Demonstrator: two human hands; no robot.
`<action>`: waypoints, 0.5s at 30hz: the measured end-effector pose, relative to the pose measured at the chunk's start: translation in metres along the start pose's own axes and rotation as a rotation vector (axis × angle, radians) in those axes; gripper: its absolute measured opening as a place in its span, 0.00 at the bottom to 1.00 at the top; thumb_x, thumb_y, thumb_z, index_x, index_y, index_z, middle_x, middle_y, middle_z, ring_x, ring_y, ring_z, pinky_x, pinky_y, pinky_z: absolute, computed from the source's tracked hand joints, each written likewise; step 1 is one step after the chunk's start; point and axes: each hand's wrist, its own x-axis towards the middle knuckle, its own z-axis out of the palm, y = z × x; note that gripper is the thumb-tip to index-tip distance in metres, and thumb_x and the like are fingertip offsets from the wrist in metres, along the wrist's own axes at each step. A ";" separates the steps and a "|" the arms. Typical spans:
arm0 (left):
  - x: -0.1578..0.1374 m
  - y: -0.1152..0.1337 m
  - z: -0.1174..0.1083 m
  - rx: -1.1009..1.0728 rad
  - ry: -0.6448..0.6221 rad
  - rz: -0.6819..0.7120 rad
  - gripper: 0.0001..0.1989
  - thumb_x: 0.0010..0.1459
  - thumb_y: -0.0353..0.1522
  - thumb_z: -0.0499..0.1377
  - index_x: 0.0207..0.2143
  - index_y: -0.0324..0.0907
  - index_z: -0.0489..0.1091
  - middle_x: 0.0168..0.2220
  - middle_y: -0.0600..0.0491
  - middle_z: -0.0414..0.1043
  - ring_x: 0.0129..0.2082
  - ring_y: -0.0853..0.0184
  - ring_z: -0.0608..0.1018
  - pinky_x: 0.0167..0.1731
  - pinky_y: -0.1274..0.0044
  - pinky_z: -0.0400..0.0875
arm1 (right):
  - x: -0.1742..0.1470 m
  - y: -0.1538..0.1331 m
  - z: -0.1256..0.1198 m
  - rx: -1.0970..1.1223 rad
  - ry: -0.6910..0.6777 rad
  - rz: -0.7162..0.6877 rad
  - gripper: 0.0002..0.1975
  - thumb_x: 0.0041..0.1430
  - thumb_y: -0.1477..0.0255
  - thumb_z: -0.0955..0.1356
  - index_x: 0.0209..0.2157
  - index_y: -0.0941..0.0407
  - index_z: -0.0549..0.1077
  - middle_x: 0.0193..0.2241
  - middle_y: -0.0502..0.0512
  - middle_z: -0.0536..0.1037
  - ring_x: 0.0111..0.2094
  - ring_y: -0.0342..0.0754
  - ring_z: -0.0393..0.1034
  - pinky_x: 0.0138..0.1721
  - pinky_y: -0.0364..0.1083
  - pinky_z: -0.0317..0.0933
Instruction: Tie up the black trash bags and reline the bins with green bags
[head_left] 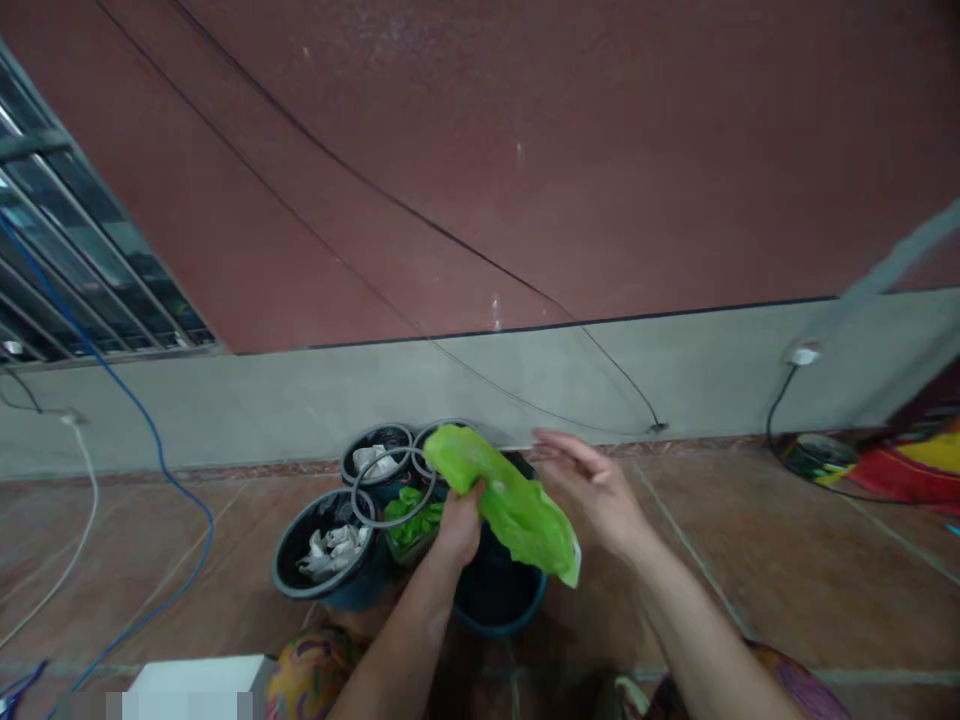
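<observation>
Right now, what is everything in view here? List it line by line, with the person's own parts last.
green bag: one, bright green, held above the buckets
buckets: about four, dark, clustered on the floor by the wall; two hold white scraps, one green scraps
rings: a few, grey, lying over the bucket rims
blue cable: one, trailing across the floor at left
white cable: one, left floor
wall: dark red above, grey band below
cloth: red and yellow, far right
left hand: gripping the green bag
right hand: open, beside the green bag
</observation>
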 end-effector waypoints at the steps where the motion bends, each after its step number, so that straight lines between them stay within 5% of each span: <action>1: -0.002 0.010 -0.007 -0.085 0.030 -0.035 0.16 0.51 0.32 0.64 0.44 0.38 0.72 0.44 0.46 0.78 0.48 0.57 0.78 0.50 0.68 0.72 | -0.005 0.012 -0.020 -0.034 0.178 0.048 0.26 0.48 0.56 0.73 0.49 0.51 0.75 0.53 0.58 0.74 0.54 0.54 0.68 0.56 0.54 0.61; 4: -0.014 0.035 -0.024 -0.190 -0.005 -0.136 0.16 0.50 0.30 0.65 0.43 0.36 0.73 0.43 0.44 0.79 0.46 0.57 0.79 0.51 0.67 0.72 | -0.032 0.056 -0.058 -0.135 0.481 0.427 0.35 0.44 0.48 0.71 0.51 0.54 0.73 0.58 0.63 0.69 0.60 0.60 0.61 0.56 0.57 0.60; 6: -0.023 0.044 -0.029 -0.190 -0.042 -0.162 0.14 0.51 0.31 0.65 0.41 0.34 0.74 0.42 0.43 0.79 0.46 0.56 0.79 0.52 0.67 0.72 | -0.055 0.078 -0.056 -0.032 0.284 0.635 0.35 0.47 0.46 0.69 0.50 0.56 0.74 0.55 0.64 0.73 0.57 0.60 0.66 0.54 0.58 0.63; 8: -0.029 0.046 -0.029 -0.188 -0.048 -0.162 0.14 0.51 0.31 0.65 0.40 0.33 0.74 0.42 0.43 0.79 0.47 0.56 0.79 0.53 0.67 0.72 | -0.073 0.086 -0.037 0.181 0.048 0.645 0.34 0.50 0.45 0.67 0.51 0.55 0.74 0.51 0.62 0.76 0.52 0.57 0.71 0.51 0.55 0.66; 10: -0.031 0.042 -0.028 -0.178 -0.034 -0.158 0.15 0.51 0.30 0.65 0.42 0.34 0.74 0.43 0.43 0.79 0.47 0.56 0.79 0.53 0.67 0.72 | -0.080 0.084 -0.018 0.210 -0.027 0.601 0.31 0.47 0.49 0.70 0.46 0.57 0.76 0.45 0.61 0.80 0.46 0.56 0.75 0.47 0.53 0.68; 15: -0.025 0.030 -0.047 -0.117 0.035 -0.187 0.16 0.49 0.28 0.66 0.42 0.33 0.74 0.40 0.43 0.80 0.44 0.56 0.80 0.49 0.67 0.74 | -0.060 0.077 -0.028 0.002 0.172 0.538 0.20 0.41 0.55 0.73 0.27 0.59 0.76 0.25 0.59 0.81 0.27 0.55 0.77 0.31 0.50 0.70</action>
